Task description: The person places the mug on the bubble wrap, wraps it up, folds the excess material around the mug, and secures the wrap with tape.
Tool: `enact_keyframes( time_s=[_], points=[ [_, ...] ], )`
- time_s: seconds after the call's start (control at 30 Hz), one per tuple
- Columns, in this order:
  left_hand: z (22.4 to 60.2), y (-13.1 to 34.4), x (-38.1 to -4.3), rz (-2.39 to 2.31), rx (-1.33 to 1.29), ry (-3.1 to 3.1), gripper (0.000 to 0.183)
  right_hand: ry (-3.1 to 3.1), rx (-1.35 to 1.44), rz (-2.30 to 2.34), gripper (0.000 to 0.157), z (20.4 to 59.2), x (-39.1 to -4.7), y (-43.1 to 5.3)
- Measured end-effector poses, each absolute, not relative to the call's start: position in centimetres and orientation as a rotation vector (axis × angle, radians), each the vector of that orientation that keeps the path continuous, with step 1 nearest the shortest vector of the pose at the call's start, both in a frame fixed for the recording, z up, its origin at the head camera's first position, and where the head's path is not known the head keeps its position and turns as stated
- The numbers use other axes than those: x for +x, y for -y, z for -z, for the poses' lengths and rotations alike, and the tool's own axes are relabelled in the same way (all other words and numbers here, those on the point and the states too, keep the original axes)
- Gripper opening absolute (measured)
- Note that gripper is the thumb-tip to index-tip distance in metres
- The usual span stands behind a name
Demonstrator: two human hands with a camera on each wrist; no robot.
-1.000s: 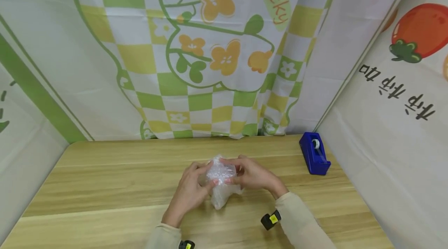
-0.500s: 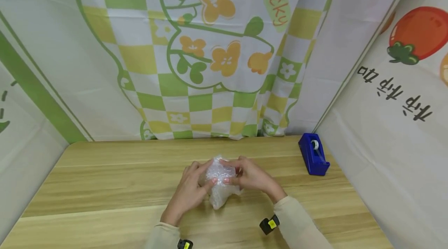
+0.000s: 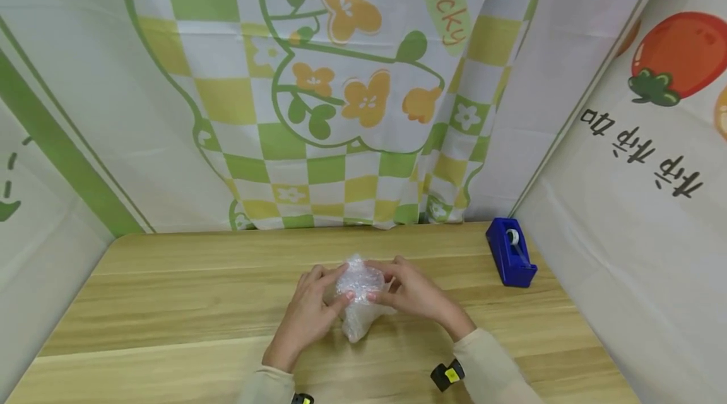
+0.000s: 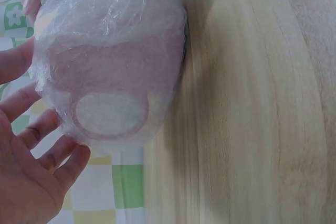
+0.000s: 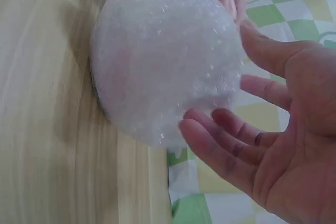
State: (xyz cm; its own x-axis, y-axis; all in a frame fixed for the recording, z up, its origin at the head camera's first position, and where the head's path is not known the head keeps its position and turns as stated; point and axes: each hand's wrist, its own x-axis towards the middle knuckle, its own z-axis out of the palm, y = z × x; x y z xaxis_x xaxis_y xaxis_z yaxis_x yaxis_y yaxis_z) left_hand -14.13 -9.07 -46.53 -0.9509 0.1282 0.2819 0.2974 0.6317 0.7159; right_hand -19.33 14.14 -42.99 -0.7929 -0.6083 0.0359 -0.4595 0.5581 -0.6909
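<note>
A bundle of clear bubble wrap [image 3: 361, 287] stands on the table at the middle of the head view. Through the film a pinkish mug [image 4: 107, 66] shows in the left wrist view, with a loop like a handle. My left hand [image 3: 311, 309] holds the bundle from the left, thumb on the near top, fingers along the far side. From the right, my right hand [image 3: 417, 293] holds it too, thumb close to the left thumb. In the right wrist view the fingertips [image 5: 194, 129] lie against the wrap. A loose tail of film hangs toward me.
A blue tape dispenser [image 3: 511, 252] with a roll of tape stands at the table's back right. The wooden table [image 3: 199, 303] meets a green and yellow checked cloth [image 3: 341, 170] behind it. Printed fabric walls rise at both sides.
Both hands stay on the bundle. The right hand and its wrist camera have shifted slightly to the right; the bundle has hardly moved.
</note>
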Motion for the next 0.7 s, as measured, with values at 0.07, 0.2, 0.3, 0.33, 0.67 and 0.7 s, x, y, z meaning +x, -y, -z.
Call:
enact_keyframes(
  time_s=[0.07,0.2,0.3,0.33,0.67,0.7],
  points=[
    [46.6,9.0,-14.0,1.215,-0.347,2.640,0.051,-2.640,-0.877,1.074,0.054,43.0,-19.5,-15.0],
    [46.8,8.8,-14.0,1.216,-0.324,2.620,0.052,-2.847,-0.716,1.111,0.039,42.8,-20.4,-17.5],
    [47.0,8.6,-14.0,1.218,-0.306,2.607,0.054,-2.994,-0.479,1.110,0.031,42.5,-21.3,-20.3],
    [47.1,8.6,-14.0,1.218,-0.303,2.603,0.055,-3.038,-0.398,1.092,0.030,42.4,-21.5,-21.4],
    [46.6,8.7,-14.2,1.240,-0.362,2.591,0.056,-3.281,0.270,0.743,0.044,43.1,-23.2,-31.8],
    [46.5,8.8,-14.3,1.243,-0.373,2.594,0.056,-3.266,0.317,0.714,0.046,43.2,-23.2,-32.5]
  ],
)
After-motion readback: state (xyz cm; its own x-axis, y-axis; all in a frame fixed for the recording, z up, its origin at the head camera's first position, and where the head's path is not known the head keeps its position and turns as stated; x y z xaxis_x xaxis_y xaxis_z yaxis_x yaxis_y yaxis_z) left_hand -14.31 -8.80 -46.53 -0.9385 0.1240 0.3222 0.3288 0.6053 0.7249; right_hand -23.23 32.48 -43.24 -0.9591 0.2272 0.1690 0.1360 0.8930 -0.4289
